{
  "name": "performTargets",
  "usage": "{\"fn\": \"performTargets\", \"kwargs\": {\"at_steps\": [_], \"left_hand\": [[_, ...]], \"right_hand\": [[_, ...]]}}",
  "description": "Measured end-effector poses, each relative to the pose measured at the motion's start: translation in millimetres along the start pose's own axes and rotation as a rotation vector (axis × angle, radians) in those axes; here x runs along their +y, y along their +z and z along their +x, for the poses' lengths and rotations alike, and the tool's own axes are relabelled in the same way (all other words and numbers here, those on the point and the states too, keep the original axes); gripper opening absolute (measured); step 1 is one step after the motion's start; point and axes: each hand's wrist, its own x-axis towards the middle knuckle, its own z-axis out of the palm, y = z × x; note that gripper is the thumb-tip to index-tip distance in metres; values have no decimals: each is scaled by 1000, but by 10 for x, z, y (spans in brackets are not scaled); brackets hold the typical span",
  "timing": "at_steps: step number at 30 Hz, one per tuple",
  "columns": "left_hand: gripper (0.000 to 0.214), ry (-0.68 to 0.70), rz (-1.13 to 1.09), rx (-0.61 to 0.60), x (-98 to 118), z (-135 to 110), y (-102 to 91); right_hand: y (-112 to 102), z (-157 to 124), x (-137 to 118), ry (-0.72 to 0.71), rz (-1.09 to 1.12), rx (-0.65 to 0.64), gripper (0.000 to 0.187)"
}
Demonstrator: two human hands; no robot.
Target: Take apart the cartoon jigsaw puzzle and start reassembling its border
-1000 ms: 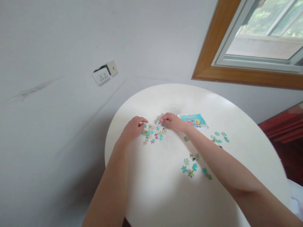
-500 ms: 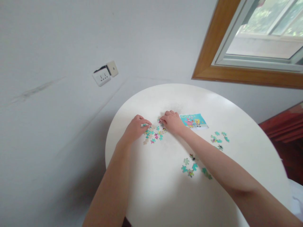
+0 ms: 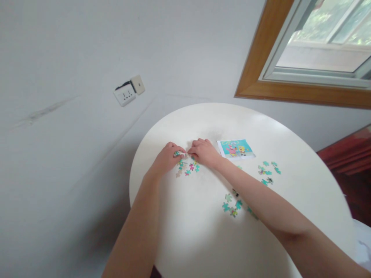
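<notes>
A small heap of jigsaw puzzle pieces (image 3: 188, 172) in teal, pink, yellow and beige lies on the white round table (image 3: 179, 231). My left hand (image 3: 168, 157) rests at the heap's left edge, thumb and fingers pinched on a puzzle piece (image 3: 186, 156). My right hand (image 3: 204, 153) has come in from the right, its bent fingertips closed on puzzle pieces at the heap's top, almost touching the left fingertips. The fingers hide which pieces each hand holds. Just right of the right hand lies a picture card (image 3: 236, 149) with cartoon figures on teal.
Loose puzzle pieces (image 3: 232, 205) lie nearer me, partly under my right forearm. Another loose group of pieces (image 3: 268, 170) sits farther right. The wall with a socket (image 3: 125, 95) borders the table's far left, and a wood-framed window (image 3: 252, 87) is at upper right.
My right hand has moved left along the heap toward my left hand, uncovering more of the picture card's left edge. My left hand has barely moved.
</notes>
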Motion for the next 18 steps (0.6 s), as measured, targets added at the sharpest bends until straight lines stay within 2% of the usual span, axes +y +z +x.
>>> {"fn": "performTargets", "kwargs": {"at_steps": [3,5,9,13,18], "left_hand": [[25,4,4,7,14,2,-9],[28,6,7,15,19,0,-14],[28,2,13,39,23,-4,-14],[28,8,15,74,19,16,-1],[29,39,87,184,72,49,-2]], "right_hand": [[20,22,16,12,21,17,26],[41,28,57,57,111,44,25],[55,-35,188,186,594,133,26],[-41,-275,287,289,1066,144,31],[-252,-709,292,393,1284,169,32]]}}
